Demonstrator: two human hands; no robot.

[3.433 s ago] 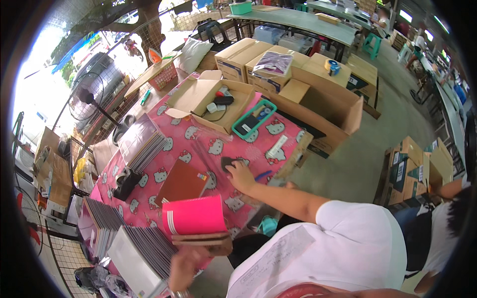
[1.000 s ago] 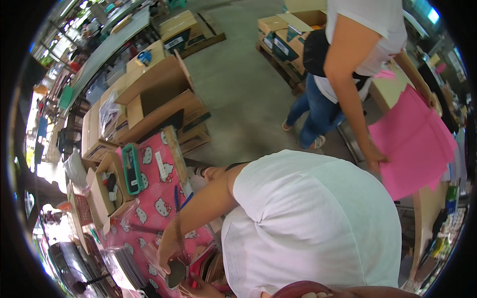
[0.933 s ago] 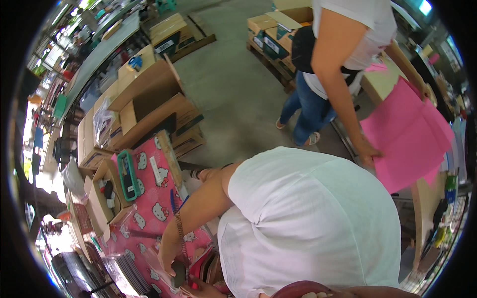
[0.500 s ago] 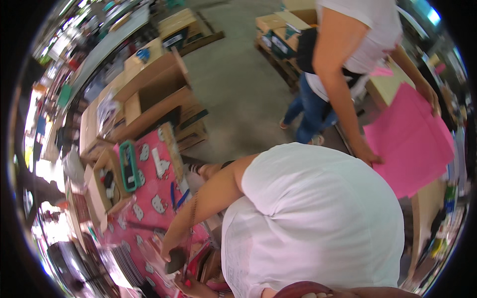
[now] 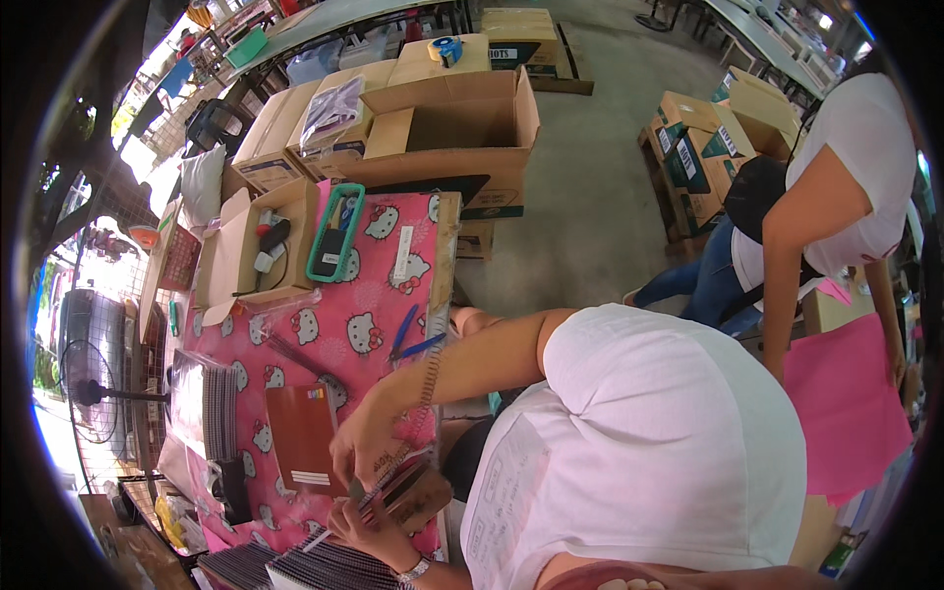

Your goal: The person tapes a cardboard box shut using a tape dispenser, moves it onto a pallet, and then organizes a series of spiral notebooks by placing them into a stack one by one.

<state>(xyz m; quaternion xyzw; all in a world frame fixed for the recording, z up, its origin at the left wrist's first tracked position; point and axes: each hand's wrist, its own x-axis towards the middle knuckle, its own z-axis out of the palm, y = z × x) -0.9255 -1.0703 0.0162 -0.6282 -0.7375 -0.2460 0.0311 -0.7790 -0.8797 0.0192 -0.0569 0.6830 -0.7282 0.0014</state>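
Observation:
My right hand reaches over the table from above, its fingers bent together near a small greyish piece. What it grips is hard to make out. Close below it, my left hand, with a watch on the wrist, pinches the lower end of a long spiral binding coil. The coil runs up across my right wrist and forearm. A brown and dark item sits beside both hands at the table edge, partly hidden. Just left of my right hand, a reddish-brown notebook lies flat.
Blue-handled pliers, a teal basket and an opened carton lie on the pink-covered table. Spiral-bound notebooks are stacked left and near. Large cardboard boxes stand beyond. At right, a co-worker holds pink sheets.
The view has swung, bringing more of the table into sight and shifting the co-worker farther right. The brown notebook now shows. My hands remain close together by the coil.

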